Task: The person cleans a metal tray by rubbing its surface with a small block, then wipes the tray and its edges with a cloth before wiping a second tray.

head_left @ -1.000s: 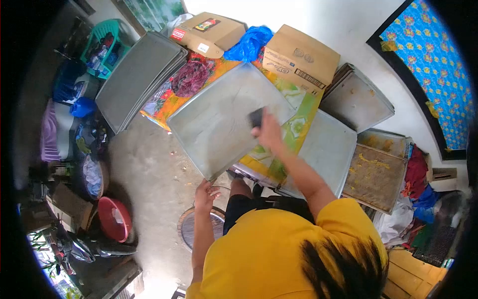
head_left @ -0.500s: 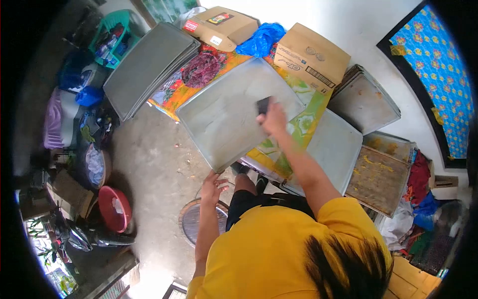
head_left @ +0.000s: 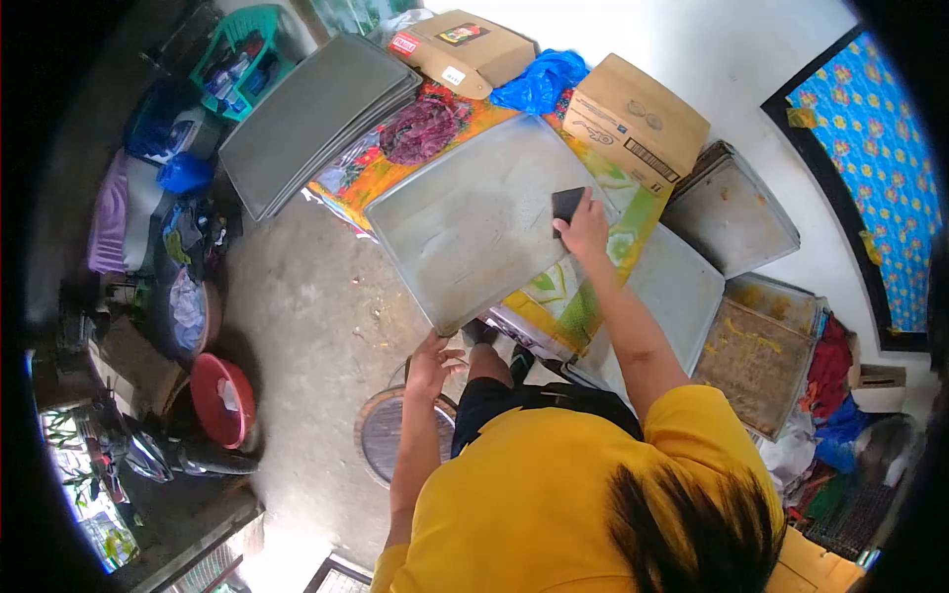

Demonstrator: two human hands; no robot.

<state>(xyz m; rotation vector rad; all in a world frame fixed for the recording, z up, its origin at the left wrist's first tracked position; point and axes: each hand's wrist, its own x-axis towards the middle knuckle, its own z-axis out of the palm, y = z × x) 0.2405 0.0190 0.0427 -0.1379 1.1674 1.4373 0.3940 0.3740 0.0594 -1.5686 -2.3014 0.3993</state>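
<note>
A large grey metal baking tray (head_left: 474, 212) lies on the table, its near corner jutting past the table edge. My right hand (head_left: 585, 229) is closed around a flat, dark rectangular pad (head_left: 566, 210), which rests on the tray near its right edge. I cannot make out whether the pad is a sponge or a scraper. At the near corner of the tray, my left hand (head_left: 431, 368) pinches the rim, with its other fingers loosely curled below.
A floral cloth (head_left: 489, 121) covers the table. Stacked trays (head_left: 311, 124) stand at left, and more trays (head_left: 736, 212) lean at right. Two cardboard boxes (head_left: 638, 119) and a blue plastic bag (head_left: 540, 81) sit behind. A round stool (head_left: 395, 435) and a red basin (head_left: 219, 400) are on the floor.
My right hand has moved right and slightly toward me across the tray with the dark pad. My left hand stays at the near corner. The whole view has shifted slightly.
</note>
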